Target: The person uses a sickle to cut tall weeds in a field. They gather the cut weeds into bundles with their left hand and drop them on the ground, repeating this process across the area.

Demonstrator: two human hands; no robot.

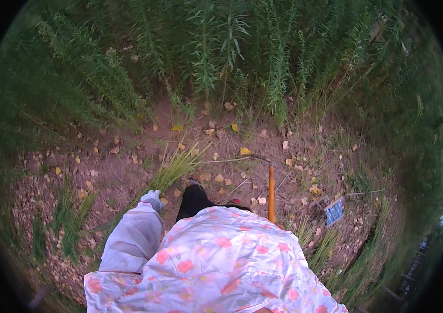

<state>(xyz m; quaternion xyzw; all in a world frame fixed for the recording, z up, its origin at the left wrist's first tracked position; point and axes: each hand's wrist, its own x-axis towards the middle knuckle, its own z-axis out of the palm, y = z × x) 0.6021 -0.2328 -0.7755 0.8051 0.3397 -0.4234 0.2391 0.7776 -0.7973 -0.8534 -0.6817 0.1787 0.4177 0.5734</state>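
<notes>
My left hand (152, 198), in a light knitted glove under a pale sleeve, is closed around a bundle of green cut stalks (172, 170). The stalks' yellowish-green ends point up and to the right, over the bare soil. To the right of my dark-trousered leg (194, 199) is a sickle (271, 191) with an orange handle, standing lengthwise in the view. Its thin dark blade (258, 157) reaches left from the handle's top. The handle's lower end passes behind my floral garment (221, 262), and my right hand is out of view.
Tall, dense green plants (206, 51) rise across the ground ahead. Piles of cut stalks lie at the left (73, 219) and right (323, 244). A small stool with a blue-patterned seat (334, 212) stands at the right. Dry leaves are scattered over the soil (127, 172).
</notes>
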